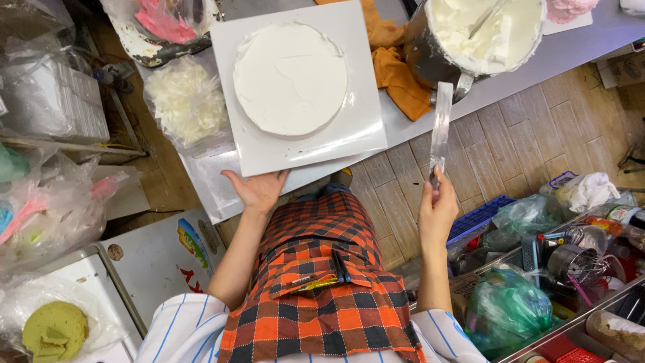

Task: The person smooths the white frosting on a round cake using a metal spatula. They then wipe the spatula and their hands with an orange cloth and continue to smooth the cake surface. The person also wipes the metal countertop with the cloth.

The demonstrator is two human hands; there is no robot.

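A round cake (290,77) coated in white cream sits on a square white board (363,128) at the edge of a steel counter. My left hand (256,189) is under the board's near left corner, fingers spread against it. My right hand (437,210) grips the handle of a long flat metal spatula (441,124), blade pointing up toward a big metal bowl (430,60) full of white cream.
An orange cloth (396,70) lies between board and bowl. A bag of white cream (187,101) and a pink-smeared bag (164,23) lie left of the cake. A green sponge round (55,331) is at lower left. Crates with bags and whisks (571,262) stand at right.
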